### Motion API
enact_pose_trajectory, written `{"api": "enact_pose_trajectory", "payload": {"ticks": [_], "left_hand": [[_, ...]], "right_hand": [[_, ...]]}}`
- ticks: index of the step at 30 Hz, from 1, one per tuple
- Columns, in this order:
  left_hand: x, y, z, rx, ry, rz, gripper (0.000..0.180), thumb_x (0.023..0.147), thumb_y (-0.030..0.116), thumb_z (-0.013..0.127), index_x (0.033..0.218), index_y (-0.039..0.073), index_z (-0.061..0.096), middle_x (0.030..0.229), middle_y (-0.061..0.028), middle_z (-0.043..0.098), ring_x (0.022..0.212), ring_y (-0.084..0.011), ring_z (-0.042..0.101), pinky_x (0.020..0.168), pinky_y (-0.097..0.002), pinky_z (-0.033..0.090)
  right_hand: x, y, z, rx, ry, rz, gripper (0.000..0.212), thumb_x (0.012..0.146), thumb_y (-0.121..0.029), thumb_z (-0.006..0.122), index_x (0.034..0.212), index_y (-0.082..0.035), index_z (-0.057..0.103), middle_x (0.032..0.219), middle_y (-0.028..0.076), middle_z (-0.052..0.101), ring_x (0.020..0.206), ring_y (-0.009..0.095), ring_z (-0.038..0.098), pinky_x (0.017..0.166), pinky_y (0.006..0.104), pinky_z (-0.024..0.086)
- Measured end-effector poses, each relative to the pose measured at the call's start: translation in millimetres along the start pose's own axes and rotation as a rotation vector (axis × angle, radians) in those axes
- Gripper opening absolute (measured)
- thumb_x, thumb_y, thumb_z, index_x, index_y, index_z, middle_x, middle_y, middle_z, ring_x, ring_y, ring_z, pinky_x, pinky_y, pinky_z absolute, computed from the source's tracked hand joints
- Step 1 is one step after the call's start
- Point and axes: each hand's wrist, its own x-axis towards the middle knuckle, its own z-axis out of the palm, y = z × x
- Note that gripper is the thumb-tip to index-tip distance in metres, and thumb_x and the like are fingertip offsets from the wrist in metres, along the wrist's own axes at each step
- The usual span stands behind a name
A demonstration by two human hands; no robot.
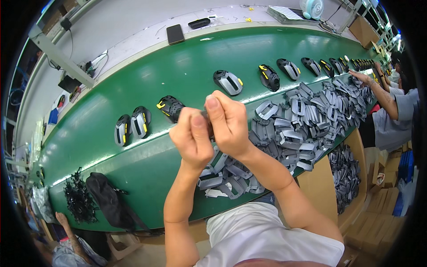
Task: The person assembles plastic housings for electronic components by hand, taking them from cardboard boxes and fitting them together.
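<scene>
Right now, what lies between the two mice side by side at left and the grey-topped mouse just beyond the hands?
One black mouse with yellow parts, near the left hand; it shows in the head view.

In the centre, the bare left hand (191, 139) and bare right hand (230, 125) hide most of a small dark grey piece (208, 121). Upper right, the farthest black-and-yellow mouse-shaped shells (362, 64) are too small to distinguish. Lower left, a grey-clothed co-worker (69, 255) is cut off.
</scene>
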Motion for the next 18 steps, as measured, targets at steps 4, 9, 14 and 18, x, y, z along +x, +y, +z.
{"api": "enact_pose_trajectory", "payload": {"ticks": [4,9,14,18], "left_hand": [[0,-4,-1,-0.225,0.023,-0.148,0.030,0.095,0.019,0.041,0.071,0.001,0.046,0.050,0.0017,0.044,0.042,-0.0034,0.036,0.039,-0.0209,0.024],[1,0,0,-0.275,0.006,-0.141,0.021,0.095,0.017,0.041,0.082,0.001,0.046,0.052,0.0018,0.043,0.043,-0.0028,0.034,0.040,-0.0203,0.024],[0,4,-2,-0.403,-0.014,-0.170,0.015,0.095,0.012,0.041,0.101,-0.001,0.040,0.053,0.0015,0.042,0.042,-0.0032,0.035,0.040,-0.0187,0.023],[0,7,-1,-0.464,-0.001,-0.204,0.015,0.095,0.012,0.041,0.101,-0.001,0.041,0.053,0.0014,0.042,0.042,-0.0033,0.035,0.040,-0.0190,0.024]], "right_hand": [[-5,2,5,0.071,0.047,-0.012,0.032,0.093,-0.015,0.046,0.065,-0.001,0.043,0.051,0.008,0.042,0.041,0.019,0.040,0.041,0.0303,0.033],[-2,-7,2,0.093,0.019,-0.032,0.030,0.094,-0.015,0.045,0.067,-0.001,0.045,0.050,0.007,0.043,0.040,0.016,0.041,0.040,0.0287,0.033],[-3,-8,1,0.106,-0.018,-0.009,0.030,0.094,-0.014,0.044,0.067,-0.001,0.045,0.048,0.005,0.043,0.039,0.014,0.042,0.039,0.0275,0.032],[-3,-9,0,0.222,-0.021,0.094,0.031,0.095,-0.014,0.044,0.067,-0.001,0.043,0.049,0.004,0.043,0.040,0.010,0.042,0.038,0.0261,0.032]]}}
